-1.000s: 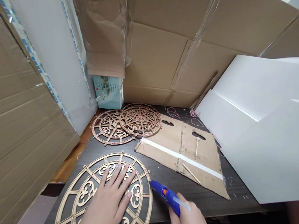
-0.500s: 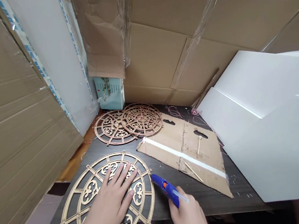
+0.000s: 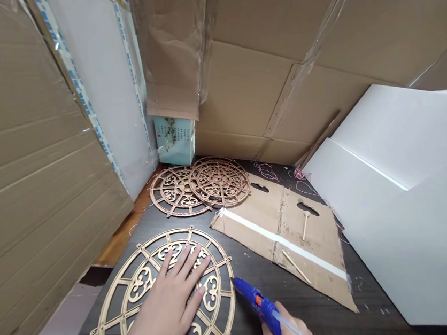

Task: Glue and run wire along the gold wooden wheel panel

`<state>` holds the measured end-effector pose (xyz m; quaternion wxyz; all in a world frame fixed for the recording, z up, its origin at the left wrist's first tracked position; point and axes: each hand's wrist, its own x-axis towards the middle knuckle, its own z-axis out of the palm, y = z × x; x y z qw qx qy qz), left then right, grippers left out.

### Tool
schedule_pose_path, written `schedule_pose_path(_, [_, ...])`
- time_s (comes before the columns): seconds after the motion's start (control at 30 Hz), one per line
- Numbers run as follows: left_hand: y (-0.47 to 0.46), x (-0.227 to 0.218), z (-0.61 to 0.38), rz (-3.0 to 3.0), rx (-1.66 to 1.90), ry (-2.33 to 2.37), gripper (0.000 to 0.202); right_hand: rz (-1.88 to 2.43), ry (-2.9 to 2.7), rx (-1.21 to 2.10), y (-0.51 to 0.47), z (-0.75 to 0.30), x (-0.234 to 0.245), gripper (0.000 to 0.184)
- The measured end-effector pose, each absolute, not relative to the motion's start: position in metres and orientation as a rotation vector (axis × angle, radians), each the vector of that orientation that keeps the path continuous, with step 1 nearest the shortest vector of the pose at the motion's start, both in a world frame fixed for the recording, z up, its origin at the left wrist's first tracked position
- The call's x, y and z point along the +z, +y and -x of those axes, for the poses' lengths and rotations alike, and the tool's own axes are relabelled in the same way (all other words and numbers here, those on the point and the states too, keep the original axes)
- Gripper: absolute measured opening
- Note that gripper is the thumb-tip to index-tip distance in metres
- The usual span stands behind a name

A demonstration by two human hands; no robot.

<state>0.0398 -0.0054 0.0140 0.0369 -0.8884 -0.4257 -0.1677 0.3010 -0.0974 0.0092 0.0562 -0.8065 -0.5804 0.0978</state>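
Note:
A round, openwork wooden panel [image 3: 141, 283] with scroll cut-outs lies on the dark table at the lower left. My left hand [image 3: 170, 302] rests flat on it with the fingers spread. A blue hot glue gun [image 3: 259, 303] is gripped in my right hand [image 3: 288, 332], its clear glue stick poking out at the back. The gun's nozzle points at the panel's right outer rim, close to it; whether they touch I cannot tell.
Two similar round panels [image 3: 219, 181] overlap at the back beside a light blue box [image 3: 175, 140]. A cardboard sheet [image 3: 256, 212] holding thin wooden sticks [image 3: 296, 267] lies at right. Pink thread [image 3: 301, 173] sits farther back. Cardboard walls and white boards [image 3: 419, 253] enclose the table.
The glue gun's nozzle has moved down along the panel's right rim. My left hand stays flat on the panel. The whole view has shifted slightly.

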Motion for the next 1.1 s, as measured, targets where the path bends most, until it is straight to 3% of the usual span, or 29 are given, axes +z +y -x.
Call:
schedule_pose_path(0.33, [-0.008,0.016,-0.042,2.726,-0.49,-1.326,0.064,2.387,-1.797,0.198,-0.098,-0.306,0.009,0.025])
schedule_pose_path(0.67, [-0.006,0.011,-0.04,2.721,-0.562,-1.317,0.063,2.311,-1.779,0.332,-0.092,-0.312,0.008,0.027])
schedule_pose_path(0.87, [-0.005,0.01,-0.041,2.724,-0.545,-1.34,0.062,2.23,-1.755,0.572,-0.084,-0.307,0.017,0.035])
schedule_pose_path(1.1, [-0.006,0.009,-0.043,2.738,-0.567,-1.373,0.059,2.004,-1.687,0.525,-0.077,-0.308,0.022,0.034])
